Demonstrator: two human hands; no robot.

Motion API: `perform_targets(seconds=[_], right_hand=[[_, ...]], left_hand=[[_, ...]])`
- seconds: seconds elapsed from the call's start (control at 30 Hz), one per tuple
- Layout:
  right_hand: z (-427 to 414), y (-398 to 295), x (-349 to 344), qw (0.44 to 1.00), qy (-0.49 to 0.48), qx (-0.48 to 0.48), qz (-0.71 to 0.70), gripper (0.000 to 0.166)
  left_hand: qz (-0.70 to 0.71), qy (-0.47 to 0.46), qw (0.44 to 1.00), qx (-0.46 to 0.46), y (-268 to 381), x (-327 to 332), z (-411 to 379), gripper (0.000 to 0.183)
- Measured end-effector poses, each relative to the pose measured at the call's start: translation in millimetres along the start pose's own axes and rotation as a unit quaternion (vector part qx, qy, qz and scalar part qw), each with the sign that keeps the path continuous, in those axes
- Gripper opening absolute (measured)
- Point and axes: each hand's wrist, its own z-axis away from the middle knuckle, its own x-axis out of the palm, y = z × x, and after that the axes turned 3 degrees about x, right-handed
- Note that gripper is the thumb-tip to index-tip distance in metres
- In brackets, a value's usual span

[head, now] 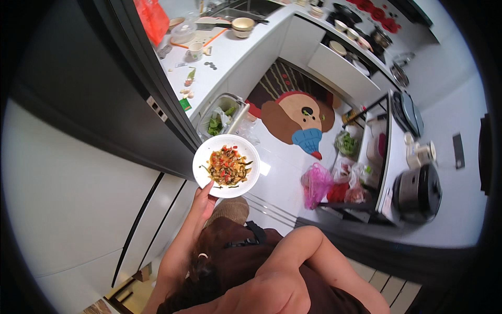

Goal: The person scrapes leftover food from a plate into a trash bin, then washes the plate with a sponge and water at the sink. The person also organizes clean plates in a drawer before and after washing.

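My left hand (204,202) grips the near rim of a white plate (200,157), thumb on top. On the plate lies a cooked dish of chopped food (227,167) with red and dark green pieces and some liquid. The plate is held level in the air, beside the edge of a dark sliding door. My right arm (310,251) is bent, with the elbow up. Part of my right hand (270,294) shows very close to the camera at the bottom edge. Its fingers are hidden, so what it holds cannot be seen.
A dark door (98,78) stands at left. The white counter (235,55) carries bowls, a knife, a cutting board and garlic. Below it hangs a bin (204,121) with green leaves. A bear-shaped mat (270,117), a pink bag (317,184) and a shelf with a rice cooker (417,192) lie beyond.
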Motion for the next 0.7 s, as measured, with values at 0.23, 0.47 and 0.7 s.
perform_targets(seconds=[0.23,0.47,0.7], right_hand=[[-24,59,56,0.984,0.118,-0.047,-0.123,0.03],[-50,46,21,0.985,0.093,-0.019,-0.144,0.031],[-49,-38,-106,0.964,0.016,0.266,0.006,0.012]], left_hand=[[-0.014,0.058,0.998,0.032,29,-45,85,0.032],[0.014,0.127,0.991,0.035,39,-36,92,0.036],[0.067,0.161,0.982,0.067,29,-8,41,0.035]])
